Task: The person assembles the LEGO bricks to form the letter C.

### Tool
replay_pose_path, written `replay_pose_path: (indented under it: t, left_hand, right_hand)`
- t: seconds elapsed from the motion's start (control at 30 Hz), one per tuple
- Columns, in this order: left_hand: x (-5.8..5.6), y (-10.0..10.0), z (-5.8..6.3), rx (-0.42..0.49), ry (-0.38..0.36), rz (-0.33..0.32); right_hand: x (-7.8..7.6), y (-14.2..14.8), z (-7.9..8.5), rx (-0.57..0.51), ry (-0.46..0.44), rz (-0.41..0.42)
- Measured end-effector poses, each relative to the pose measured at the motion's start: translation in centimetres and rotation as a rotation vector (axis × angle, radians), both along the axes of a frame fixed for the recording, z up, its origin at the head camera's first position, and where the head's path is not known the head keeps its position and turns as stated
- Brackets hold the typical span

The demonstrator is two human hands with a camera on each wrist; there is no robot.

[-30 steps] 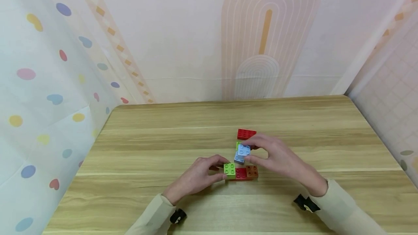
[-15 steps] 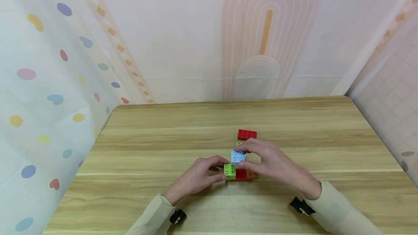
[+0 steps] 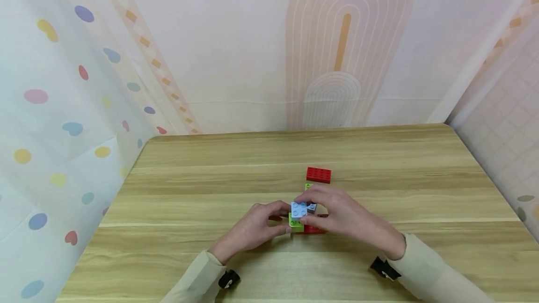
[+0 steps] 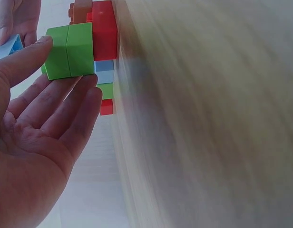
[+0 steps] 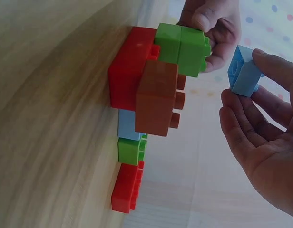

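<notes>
Two stacked green bricks (image 5: 180, 47) sit on one end of a long red brick (image 5: 127, 71), which lies on the wooden table. A brown brick (image 5: 157, 97) stands on the red brick's other end. My left hand (image 3: 254, 226) holds the green stack between thumb and fingers, from the left side. In my right hand (image 3: 347, 212), thumb and fingertips pinch a light blue brick (image 5: 246, 71). That brick is over the green stack, studs up in the head view; the right wrist view shows a gap between them.
Behind the red brick, a blue brick (image 5: 129, 124), a green brick (image 5: 129, 151) and another red brick (image 3: 318, 175) lie on the wooden table (image 3: 202, 176). A patterned curtain (image 3: 236, 60) hangs along the table's back and sides.
The right hand has carried the light blue brick left and toward the person, from over the loose blue brick to over the green stack. My left hand has stayed in place.
</notes>
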State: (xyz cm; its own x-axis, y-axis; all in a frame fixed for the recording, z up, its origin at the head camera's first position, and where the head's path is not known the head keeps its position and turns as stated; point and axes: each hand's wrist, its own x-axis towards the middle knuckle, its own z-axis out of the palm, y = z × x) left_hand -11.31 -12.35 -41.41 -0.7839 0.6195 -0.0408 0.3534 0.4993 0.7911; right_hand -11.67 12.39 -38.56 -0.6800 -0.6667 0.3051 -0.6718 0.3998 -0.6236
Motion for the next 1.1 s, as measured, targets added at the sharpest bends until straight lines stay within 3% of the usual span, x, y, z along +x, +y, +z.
replay_pose_path:
  t: [0.7,1.1]
  left_hand:
    - [-0.08,-0.06,-0.14,-0.006,-0.013,0.014]
    - [-0.06,-0.07,-0.11,-0.004,-0.009,0.012]
  right_hand:
    - [0.09,-0.91,-0.81,0.059,-0.074,-0.009]
    - [0.05,-1.06,-0.78,0.098,-0.066,-0.027]
